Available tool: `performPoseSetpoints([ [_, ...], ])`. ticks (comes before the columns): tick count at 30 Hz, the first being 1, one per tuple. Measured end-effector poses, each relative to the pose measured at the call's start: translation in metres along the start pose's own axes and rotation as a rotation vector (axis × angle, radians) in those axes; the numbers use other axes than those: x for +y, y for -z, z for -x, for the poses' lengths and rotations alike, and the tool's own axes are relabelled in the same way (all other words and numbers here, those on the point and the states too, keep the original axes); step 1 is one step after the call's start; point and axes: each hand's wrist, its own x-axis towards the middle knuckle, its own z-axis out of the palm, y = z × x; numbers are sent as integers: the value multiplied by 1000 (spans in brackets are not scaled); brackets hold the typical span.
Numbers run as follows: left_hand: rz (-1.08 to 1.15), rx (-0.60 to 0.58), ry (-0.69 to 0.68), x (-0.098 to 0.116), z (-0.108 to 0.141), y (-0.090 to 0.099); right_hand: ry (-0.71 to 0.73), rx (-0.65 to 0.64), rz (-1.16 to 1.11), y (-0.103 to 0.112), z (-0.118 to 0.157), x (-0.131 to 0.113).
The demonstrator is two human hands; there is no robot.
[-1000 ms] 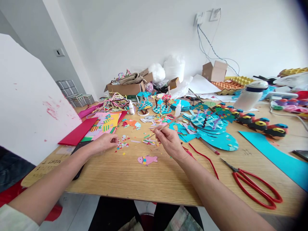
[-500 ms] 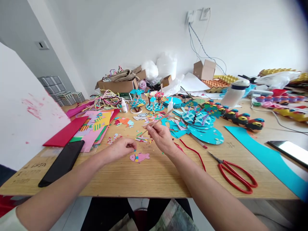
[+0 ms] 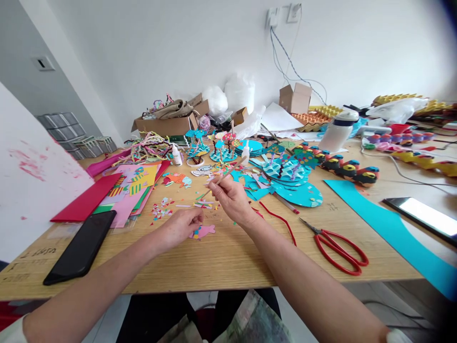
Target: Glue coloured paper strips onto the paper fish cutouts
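Observation:
My right hand [image 3: 230, 197] grips a thin wooden stick [image 3: 228, 171], whose lower tip points down at small paper strips [image 3: 205, 205] on the table. My left hand [image 3: 185, 224] has its fingertips pinched together over the head end of a pink paper fish [image 3: 204, 231]; anything between them is too small to make out. The fish lies flat, with blue and yellow pieces on its body and its tail to the right. Tiny paper scraps [image 3: 162, 209] lie scattered left of the strips.
Red-handled scissors [image 3: 339, 250] and a red pipe cleaner [image 3: 282, 219] lie to the right, beyond them a blue paper strip [image 3: 385, 228]. A black phone [image 3: 80, 247] is at the left, by stacked coloured paper [image 3: 85, 197]. Glue bottles [image 3: 176, 156] and blue paper decorations [image 3: 289, 171] stand behind.
My left hand has moved over the head of the pink fish, covering part of it. My right hand still holds the stick. The view has shifted slightly.

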Motion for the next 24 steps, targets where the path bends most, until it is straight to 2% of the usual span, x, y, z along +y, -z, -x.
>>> performPoseSetpoints([
  [6, -101, -6, 29, 9, 0, 0, -12, -4, 13, 0, 0, 2],
  [24, -256, -4, 8, 10, -5, -2, 4, -10, 0, 1, -1, 0],
])
